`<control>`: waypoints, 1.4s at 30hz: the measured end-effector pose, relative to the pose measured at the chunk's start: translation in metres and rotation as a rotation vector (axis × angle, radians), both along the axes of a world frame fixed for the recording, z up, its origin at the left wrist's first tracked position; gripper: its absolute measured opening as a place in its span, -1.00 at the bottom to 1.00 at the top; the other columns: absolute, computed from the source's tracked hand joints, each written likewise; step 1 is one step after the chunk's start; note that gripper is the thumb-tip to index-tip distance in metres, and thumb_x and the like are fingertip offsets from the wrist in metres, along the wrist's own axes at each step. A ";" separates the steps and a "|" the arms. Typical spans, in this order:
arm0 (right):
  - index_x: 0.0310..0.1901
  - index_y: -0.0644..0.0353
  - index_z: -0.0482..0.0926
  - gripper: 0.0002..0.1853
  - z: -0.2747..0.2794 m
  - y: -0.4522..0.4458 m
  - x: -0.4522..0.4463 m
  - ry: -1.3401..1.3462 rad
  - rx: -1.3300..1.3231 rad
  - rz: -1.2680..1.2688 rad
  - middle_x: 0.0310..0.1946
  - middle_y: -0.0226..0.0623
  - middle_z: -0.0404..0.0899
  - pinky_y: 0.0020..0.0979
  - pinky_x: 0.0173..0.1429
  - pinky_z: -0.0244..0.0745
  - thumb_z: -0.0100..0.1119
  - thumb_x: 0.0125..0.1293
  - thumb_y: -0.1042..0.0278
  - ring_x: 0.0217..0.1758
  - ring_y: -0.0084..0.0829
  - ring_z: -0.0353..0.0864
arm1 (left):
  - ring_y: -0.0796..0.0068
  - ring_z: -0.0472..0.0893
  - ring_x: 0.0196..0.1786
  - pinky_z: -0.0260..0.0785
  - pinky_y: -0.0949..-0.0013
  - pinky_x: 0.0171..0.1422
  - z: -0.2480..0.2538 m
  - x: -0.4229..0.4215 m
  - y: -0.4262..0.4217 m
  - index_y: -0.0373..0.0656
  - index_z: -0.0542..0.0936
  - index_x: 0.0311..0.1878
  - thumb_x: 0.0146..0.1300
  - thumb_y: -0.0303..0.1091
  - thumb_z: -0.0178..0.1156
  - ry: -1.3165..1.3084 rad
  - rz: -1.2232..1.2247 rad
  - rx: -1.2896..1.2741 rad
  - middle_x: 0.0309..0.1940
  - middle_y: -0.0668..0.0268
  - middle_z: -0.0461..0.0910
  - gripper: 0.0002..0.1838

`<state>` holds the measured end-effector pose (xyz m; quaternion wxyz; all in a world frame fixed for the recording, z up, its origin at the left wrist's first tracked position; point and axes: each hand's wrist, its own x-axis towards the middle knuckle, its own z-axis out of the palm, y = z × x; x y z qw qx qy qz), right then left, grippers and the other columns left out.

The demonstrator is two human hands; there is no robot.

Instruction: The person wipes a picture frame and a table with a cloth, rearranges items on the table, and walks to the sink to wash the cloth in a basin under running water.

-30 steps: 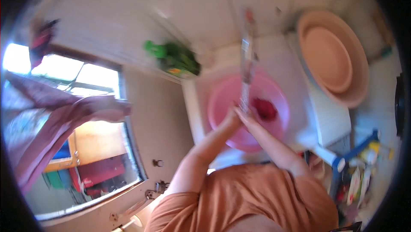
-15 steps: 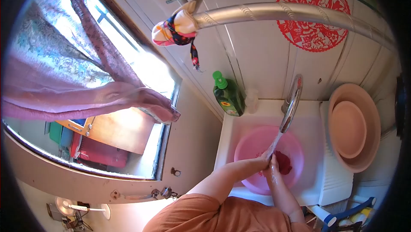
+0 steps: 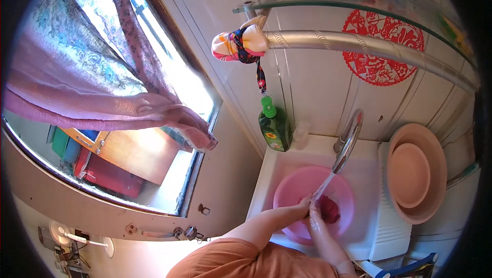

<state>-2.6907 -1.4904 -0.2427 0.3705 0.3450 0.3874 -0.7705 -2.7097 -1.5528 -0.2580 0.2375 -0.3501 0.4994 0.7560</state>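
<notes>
Water runs from the curved chrome faucet [image 3: 349, 142] onto my two hands over a pink basin [image 3: 288, 192] that stands in the white sink [image 3: 366, 186]. My left hand [image 3: 304, 205] and my right hand [image 3: 314, 210] touch each other under the stream. Their fingers are small and blurred by water, so whether they are closed or hold anything does not show. A dark red wet item [image 3: 329, 210] lies in the basin, just right of my right hand.
A green bottle [image 3: 275, 130] stands at the sink's back left corner. Two nested peach basins [image 3: 433, 175] lean at the right. A metal rail [image 3: 328, 40] and glass shelf [image 3: 333, 5] cross above. A pink curtain [image 3: 102, 104] hangs at the left window.
The view has swung upward and left, bringing the rail, shelf and red paper cutout into sight. My hands stay together under the running water, over the basin.
</notes>
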 end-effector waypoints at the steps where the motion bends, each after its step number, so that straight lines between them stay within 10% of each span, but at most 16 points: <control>1: 0.06 0.11 0.34 -0.49 0.000 0.001 0.001 0.002 0.012 0.009 -0.05 -0.22 0.42 -0.15 -0.05 0.43 -0.05 0.22 -0.11 -0.04 -0.25 0.44 | 0.16 0.49 -0.26 0.33 0.10 -0.10 -0.002 0.000 0.002 -0.17 0.52 -0.25 0.20 0.23 -0.19 -0.002 0.006 0.011 -0.36 0.16 0.57 -0.40; 19: -0.04 0.26 0.45 -0.47 0.071 -0.012 0.003 0.121 0.350 0.110 -0.09 -0.12 0.48 -0.18 -0.12 0.48 0.15 0.10 -0.04 -0.12 -0.22 0.51 | 0.15 0.50 -0.27 0.34 0.07 -0.16 0.007 0.011 0.009 -0.18 0.54 -0.25 0.21 0.27 -0.23 -0.041 0.104 0.168 -0.35 0.16 0.56 -0.36; 36: 0.00 0.10 0.41 -0.51 0.037 -0.031 -0.014 0.090 0.121 -0.176 -0.12 -0.27 0.45 -0.25 0.06 0.31 0.10 0.15 -0.06 0.02 -0.32 0.38 | 0.15 0.50 -0.27 0.35 0.04 -0.22 0.053 0.009 -0.009 -0.19 0.55 -0.24 0.21 0.30 -0.27 -0.140 0.378 0.440 -0.35 0.17 0.56 -0.31; 42: 0.01 0.03 0.41 -0.54 0.039 -0.032 -0.016 0.078 0.055 -0.245 -0.16 -0.31 0.44 -0.25 0.11 0.26 0.08 0.16 -0.07 0.05 -0.35 0.34 | 0.18 0.55 -0.30 0.40 0.14 -0.21 0.020 0.018 -0.050 -0.17 0.55 -0.17 0.24 0.09 -0.16 0.046 -0.106 -0.306 -0.30 0.21 0.58 -0.49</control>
